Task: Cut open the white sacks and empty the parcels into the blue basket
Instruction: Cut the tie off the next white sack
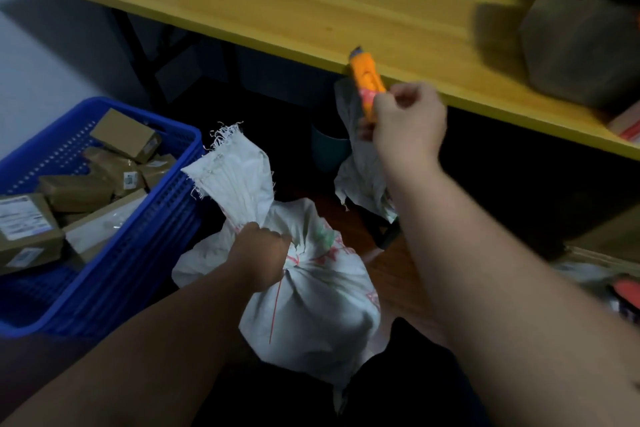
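Left hand down low, fingers curled tight round the tied neck of a full white sack. Sack sat on the floor, just right of the blue basket, with its frayed top sticking up above the fist. Red marks printed on the sack's side. Right hand held higher up, near the front edge of the yellow bench, fingers closed round an orange cutter. Cutter pointed up and away, tip close to the bench edge; blade too blurry to make out. Second white sack, limp and crumpled, hung behind the right hand. Blue basket on the left, partly filled with brown parcels, some with white labels. Brown box stood on the bench at far right. Dark space under the bench.
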